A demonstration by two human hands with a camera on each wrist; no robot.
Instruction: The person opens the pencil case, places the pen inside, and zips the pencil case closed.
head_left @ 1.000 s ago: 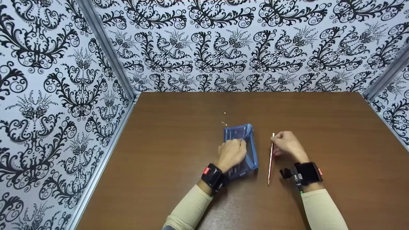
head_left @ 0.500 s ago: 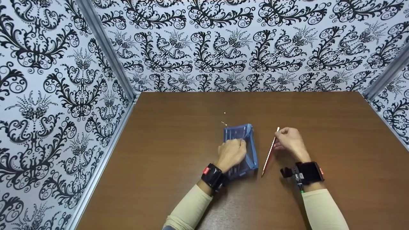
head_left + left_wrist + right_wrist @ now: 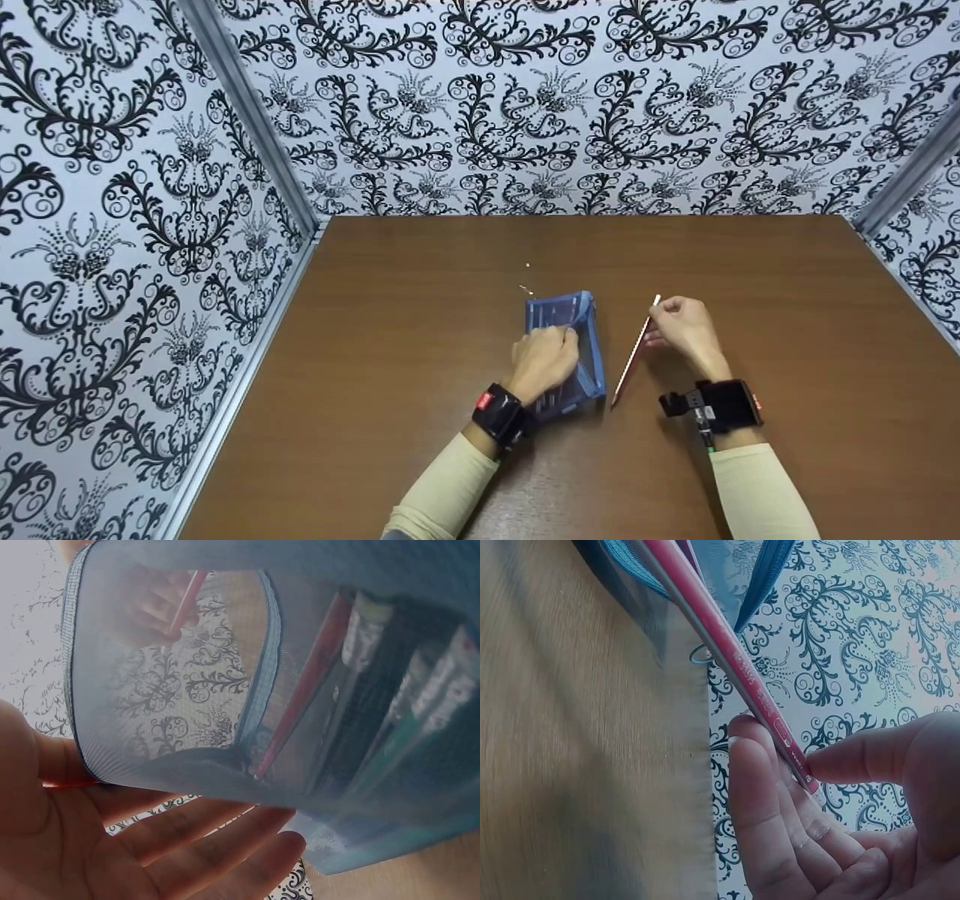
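Note:
A blue mesh zip pouch [image 3: 553, 307] stands slightly tilted above the table, its zipped side parted towards the right. My left hand [image 3: 546, 360] pinches the pouch's upper edge between thumb and fingers. Through the mesh in the left wrist view I see a red pencil [image 3: 315, 679] and several other pens or pencils, partly blurred. To the right of the pouch, my right hand [image 3: 684, 330] pinches a red pencil [image 3: 727, 645] near its pale end. That pencil slants down and left, its point close to the pouch's opening and apart from it.
The brown wooden table [image 3: 420, 315] extends on all sides of the hands. White walls with black scrollwork [image 3: 525, 112] stand behind and at the sides. A metal rail [image 3: 255, 120] runs up the left corner. Small bright specks [image 3: 527, 289] show beyond the pouch.
My right hand has moved slightly up and to the right, tilting the pencil so that its point swings left towards the pouch. The left hand and the pouch have stayed in place.

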